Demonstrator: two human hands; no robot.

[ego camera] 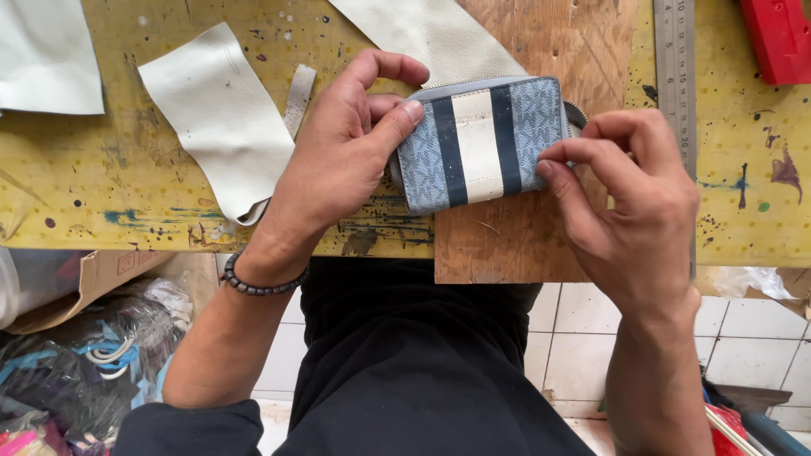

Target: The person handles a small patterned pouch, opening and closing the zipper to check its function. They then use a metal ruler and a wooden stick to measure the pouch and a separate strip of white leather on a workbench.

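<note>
A small zip wallet (481, 143), pale blue patterned fabric with a white and two dark blue stripes down its middle, is held just above a wooden board (524, 236) on the bench. My left hand (338, 160) grips its left end, thumb on the front face. My right hand (629, 194) pinches its right edge between thumb and fingers. A grey zip runs along the wallet's top edge.
Cream leather pieces (221, 118) lie on the paint-spotted yellow benchtop (101, 177), with another cream piece (431, 34) behind the wallet. A steel ruler (676, 76) runs along the right, a red tool (781, 38) at the far right corner. Bags of scraps (76, 363) sit on the floor left.
</note>
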